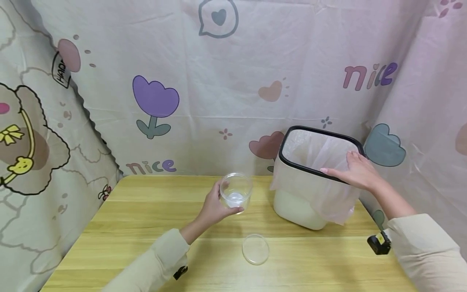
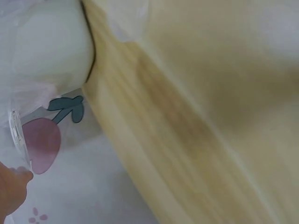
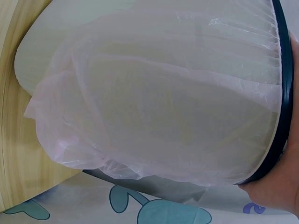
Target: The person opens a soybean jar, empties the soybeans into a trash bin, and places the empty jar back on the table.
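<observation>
A clear, round plastic tub [image 1: 236, 198] is held by my left hand [image 1: 216, 205], the thumb across its near side and fingers round the left. At the left edge of the left wrist view, part of the tub's rim [image 2: 17, 133] and a bit of that hand [image 2: 11, 189] show. My right hand [image 1: 355, 172] rests over the near right corner of a cream trash bin [image 1: 297, 207], thumb along the black rim [image 1: 310, 166], fingers stretched over the opening. A pale pink bag [image 3: 163, 107] lines the bin and hangs down outside.
A clear round lid [image 1: 255, 249] lies flat on the wooden table [image 1: 146, 227], in front of the tub. Behind the table and at both sides hangs a printed cloth [image 1: 219, 81]. The bin stands near the back right of the table.
</observation>
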Demonstrator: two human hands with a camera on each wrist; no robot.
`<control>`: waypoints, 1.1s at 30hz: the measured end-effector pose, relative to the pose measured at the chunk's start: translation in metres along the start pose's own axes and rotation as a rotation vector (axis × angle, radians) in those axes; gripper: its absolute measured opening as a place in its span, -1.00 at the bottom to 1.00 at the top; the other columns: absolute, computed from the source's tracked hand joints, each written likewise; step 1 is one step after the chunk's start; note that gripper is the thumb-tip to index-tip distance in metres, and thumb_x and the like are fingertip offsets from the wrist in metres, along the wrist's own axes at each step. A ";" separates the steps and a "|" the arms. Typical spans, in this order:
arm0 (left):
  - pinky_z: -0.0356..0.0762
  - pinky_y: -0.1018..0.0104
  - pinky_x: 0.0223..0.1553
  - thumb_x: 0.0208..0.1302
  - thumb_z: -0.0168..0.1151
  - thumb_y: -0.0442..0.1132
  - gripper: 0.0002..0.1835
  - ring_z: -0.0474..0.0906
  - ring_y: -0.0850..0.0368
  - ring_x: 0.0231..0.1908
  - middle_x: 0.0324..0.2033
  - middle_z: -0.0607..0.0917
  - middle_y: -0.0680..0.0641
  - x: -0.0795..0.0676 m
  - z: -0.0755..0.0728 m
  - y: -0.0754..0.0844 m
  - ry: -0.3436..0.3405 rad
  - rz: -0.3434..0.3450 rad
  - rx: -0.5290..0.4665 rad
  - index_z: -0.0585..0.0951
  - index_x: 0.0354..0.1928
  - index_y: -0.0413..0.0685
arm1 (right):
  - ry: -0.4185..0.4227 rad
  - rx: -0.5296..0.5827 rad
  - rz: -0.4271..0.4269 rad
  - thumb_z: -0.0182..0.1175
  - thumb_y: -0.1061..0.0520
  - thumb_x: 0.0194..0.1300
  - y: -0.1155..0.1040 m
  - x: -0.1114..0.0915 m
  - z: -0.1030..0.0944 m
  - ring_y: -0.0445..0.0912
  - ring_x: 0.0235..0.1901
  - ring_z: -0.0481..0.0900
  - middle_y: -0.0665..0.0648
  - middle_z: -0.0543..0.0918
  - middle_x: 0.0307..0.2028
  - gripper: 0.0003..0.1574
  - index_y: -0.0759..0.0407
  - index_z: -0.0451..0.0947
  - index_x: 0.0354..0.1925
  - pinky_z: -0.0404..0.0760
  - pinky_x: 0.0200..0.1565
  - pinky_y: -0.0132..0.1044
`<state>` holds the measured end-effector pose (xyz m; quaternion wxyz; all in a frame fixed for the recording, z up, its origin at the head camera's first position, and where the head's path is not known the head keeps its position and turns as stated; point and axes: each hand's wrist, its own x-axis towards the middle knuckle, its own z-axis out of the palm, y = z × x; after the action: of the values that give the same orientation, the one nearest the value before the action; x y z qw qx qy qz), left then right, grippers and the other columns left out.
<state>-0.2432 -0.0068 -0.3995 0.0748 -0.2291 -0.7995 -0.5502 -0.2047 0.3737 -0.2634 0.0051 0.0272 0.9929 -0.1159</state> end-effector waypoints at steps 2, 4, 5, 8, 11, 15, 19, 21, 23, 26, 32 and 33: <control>0.38 0.03 0.17 -0.42 0.57 -0.17 -0.02 0.39 -0.14 0.14 0.08 0.46 -0.24 -0.008 -0.001 -0.006 -0.004 -0.005 -0.004 0.26 0.14 -0.25 | -0.001 0.005 0.001 -0.10 -0.48 0.11 0.000 0.000 0.000 0.47 0.26 -0.26 0.68 -0.26 0.24 0.39 0.68 -0.33 0.25 -0.15 0.23 0.33; 0.37 0.01 0.16 -0.44 0.57 -0.16 0.00 0.39 -0.16 0.13 0.07 0.46 -0.25 -0.016 -0.002 -0.011 -0.004 -0.015 -0.004 0.25 0.15 -0.27 | -0.003 0.006 0.001 -0.10 -0.49 0.11 -0.001 0.001 0.000 0.47 0.27 -0.27 0.68 -0.26 0.24 0.39 0.67 -0.34 0.25 -0.15 0.23 0.33; 0.37 0.01 0.16 -0.45 0.58 -0.16 0.01 0.39 -0.16 0.13 0.07 0.46 -0.25 -0.021 -0.002 -0.014 -0.008 -0.026 -0.004 0.25 0.15 -0.27 | -0.003 0.004 0.001 -0.10 -0.49 0.11 -0.001 0.001 0.000 0.46 0.27 -0.27 0.67 -0.26 0.25 0.39 0.67 -0.34 0.25 -0.16 0.23 0.32; 0.41 -0.01 0.13 -0.45 0.58 -0.12 0.01 0.40 -0.19 0.10 0.06 0.47 -0.25 -0.035 -0.002 -0.025 -0.021 -0.052 0.021 0.26 0.14 -0.26 | -0.003 0.000 0.001 -0.11 -0.49 0.11 -0.002 0.001 0.000 0.46 0.27 -0.27 0.68 -0.26 0.24 0.39 0.67 -0.34 0.25 -0.16 0.23 0.32; 0.45 -0.03 0.08 -0.46 0.58 -0.11 0.00 0.41 -0.21 0.09 0.04 0.48 -0.25 -0.047 -0.003 -0.034 -0.044 -0.068 0.054 0.27 0.13 -0.25 | -0.006 0.001 0.002 -0.11 -0.49 0.11 -0.002 0.001 0.000 0.46 0.27 -0.27 0.68 -0.26 0.24 0.39 0.67 -0.34 0.25 -0.17 0.24 0.32; 0.46 -0.07 0.05 -0.47 0.58 -0.15 0.01 0.41 -0.25 0.06 0.03 0.48 -0.28 -0.062 -0.004 -0.044 -0.070 -0.083 0.073 0.25 0.12 -0.27 | -0.008 0.009 0.003 -0.10 -0.48 0.11 -0.002 0.000 -0.001 0.46 0.27 -0.28 0.68 -0.27 0.24 0.39 0.67 -0.35 0.25 -0.17 0.23 0.33; 0.46 -0.09 0.04 -0.49 0.58 -0.14 0.04 0.41 -0.25 0.06 0.05 0.47 -0.27 -0.075 -0.004 -0.051 -0.090 -0.107 0.072 0.24 0.14 -0.27 | -0.010 0.015 0.005 -0.10 -0.48 0.12 -0.002 0.000 -0.001 0.46 0.27 -0.29 0.68 -0.27 0.24 0.39 0.67 -0.36 0.25 -0.16 0.23 0.33; 0.45 -0.09 0.05 -0.50 0.58 -0.13 0.03 0.41 -0.23 0.06 0.06 0.47 -0.26 -0.080 -0.005 -0.055 -0.100 -0.120 0.065 0.24 0.13 -0.24 | -0.012 0.017 0.007 -0.10 -0.48 0.12 -0.002 -0.001 -0.002 0.46 0.27 -0.29 0.68 -0.28 0.24 0.39 0.67 -0.36 0.25 -0.16 0.23 0.33; 0.43 -0.10 0.07 -0.51 0.58 -0.12 0.02 0.41 -0.21 0.07 0.07 0.47 -0.24 -0.085 -0.005 -0.059 -0.103 -0.128 0.057 0.26 0.13 -0.20 | -0.013 0.019 0.009 -0.10 -0.47 0.12 -0.001 -0.001 -0.002 0.46 0.27 -0.29 0.67 -0.28 0.24 0.39 0.66 -0.37 0.25 -0.17 0.22 0.34; 0.40 -0.09 0.10 -0.54 0.58 -0.11 0.01 0.41 -0.17 0.08 0.06 0.48 -0.20 -0.091 -0.005 -0.066 -0.104 -0.130 0.059 0.28 0.11 -0.12 | -0.014 0.020 0.011 -0.10 -0.47 0.12 -0.001 -0.001 -0.002 0.47 0.27 -0.29 0.67 -0.29 0.24 0.39 0.66 -0.38 0.25 -0.17 0.22 0.34; 0.39 -0.09 0.11 -0.59 0.59 -0.10 0.01 0.44 -0.13 0.07 0.06 0.50 -0.17 -0.104 -0.004 -0.079 -0.100 -0.133 0.069 0.29 0.09 -0.10 | -0.014 0.024 0.010 -0.10 -0.47 0.12 -0.001 -0.001 -0.002 0.47 0.26 -0.30 0.67 -0.29 0.24 0.39 0.65 -0.38 0.25 -0.17 0.22 0.35; 0.38 -0.09 0.11 -0.59 0.58 -0.10 0.01 0.43 -0.14 0.08 0.07 0.50 -0.17 -0.106 -0.004 -0.080 -0.104 -0.138 0.072 0.29 0.09 -0.10 | -0.014 0.024 0.009 -0.10 -0.47 0.12 -0.001 -0.001 -0.002 0.47 0.26 -0.30 0.67 -0.29 0.24 0.39 0.65 -0.38 0.25 -0.17 0.22 0.35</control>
<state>-0.1862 -0.0636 -0.5051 0.0031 -0.1990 -0.8354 -0.5124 -0.2035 0.3730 -0.2614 0.0120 0.0312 0.9912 -0.1280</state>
